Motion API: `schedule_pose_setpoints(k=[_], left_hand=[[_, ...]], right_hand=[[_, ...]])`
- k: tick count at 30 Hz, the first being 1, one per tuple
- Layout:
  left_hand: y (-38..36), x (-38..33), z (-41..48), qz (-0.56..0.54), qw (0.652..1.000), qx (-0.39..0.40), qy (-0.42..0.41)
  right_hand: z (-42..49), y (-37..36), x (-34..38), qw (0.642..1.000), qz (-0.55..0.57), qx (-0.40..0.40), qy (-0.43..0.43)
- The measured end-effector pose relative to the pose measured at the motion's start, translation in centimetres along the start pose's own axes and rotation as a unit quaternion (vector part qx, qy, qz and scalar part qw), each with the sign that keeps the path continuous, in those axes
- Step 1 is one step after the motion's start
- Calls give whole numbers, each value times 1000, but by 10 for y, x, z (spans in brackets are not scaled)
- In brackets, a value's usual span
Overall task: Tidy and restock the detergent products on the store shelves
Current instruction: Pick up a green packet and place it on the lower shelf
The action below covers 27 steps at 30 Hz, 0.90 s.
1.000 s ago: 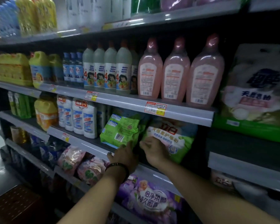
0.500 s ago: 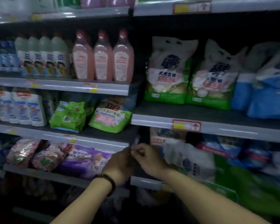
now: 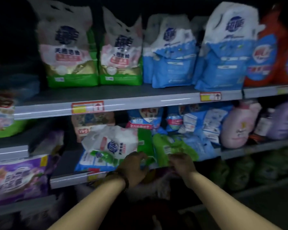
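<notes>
A white-and-green detergent bag (image 3: 113, 143) lies flat on the lower shelf (image 3: 68, 180), on top of a blue-and-white bag (image 3: 90, 161). My left hand (image 3: 133, 166), with a dark wristband, curls over its green front edge. Just to the right lies a green detergent bag (image 3: 171, 145), and my right hand (image 3: 181, 161) holds its near edge. Both hands sit at the shelf's front lip, a hand's width apart. The frame is dim and blurred.
The upper shelf (image 3: 140, 102) holds upright green-and-white bags (image 3: 68, 52), blue-and-white bags (image 3: 173, 60) and a red jug (image 3: 263, 60). A pink bottle (image 3: 238, 127) and blue packs (image 3: 206, 123) stand right of my hands. A purple bag (image 3: 18, 180) lies lower left.
The view has swung right, from the bottle section to the bagged detergent. Both hands left the earlier green bags and the shelf divider and now rest on the flat bags of the lower shelf.
</notes>
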<state>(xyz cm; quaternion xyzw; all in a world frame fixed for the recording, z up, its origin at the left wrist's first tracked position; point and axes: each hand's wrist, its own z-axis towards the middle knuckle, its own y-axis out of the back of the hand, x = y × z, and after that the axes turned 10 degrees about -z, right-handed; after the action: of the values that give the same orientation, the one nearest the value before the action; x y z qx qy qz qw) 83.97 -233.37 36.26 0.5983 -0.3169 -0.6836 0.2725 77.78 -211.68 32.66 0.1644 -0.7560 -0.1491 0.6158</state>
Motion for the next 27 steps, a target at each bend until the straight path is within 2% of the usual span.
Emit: schedule_pose_setpoints(k=[5,8,12,16,21,24,27], left_hand=[[-55,-16,40,17,998,18,-50],[-78,-14,64,34,997,12,-61],[-97,-7,88,31,998,23,-53],[-116,11,102,9,997,-1,-75],[-124,21,102,-25,991,-66,-111],[-112,16,94,-56,992,-59,-97],[-96,12,85,-116,985,-86,-99]], right_hand=[[7,20,-42,972,189,-26,-136],[29,20,-52,949,259,-40,-173],[64,16,-53,918,358,-19,-170],[92,9,-57,910,383,5,-158],[100,0,-49,875,442,-85,-177],[104,12,-37,879,427,-119,-175],[111,35,-25,888,429,-99,-130]])
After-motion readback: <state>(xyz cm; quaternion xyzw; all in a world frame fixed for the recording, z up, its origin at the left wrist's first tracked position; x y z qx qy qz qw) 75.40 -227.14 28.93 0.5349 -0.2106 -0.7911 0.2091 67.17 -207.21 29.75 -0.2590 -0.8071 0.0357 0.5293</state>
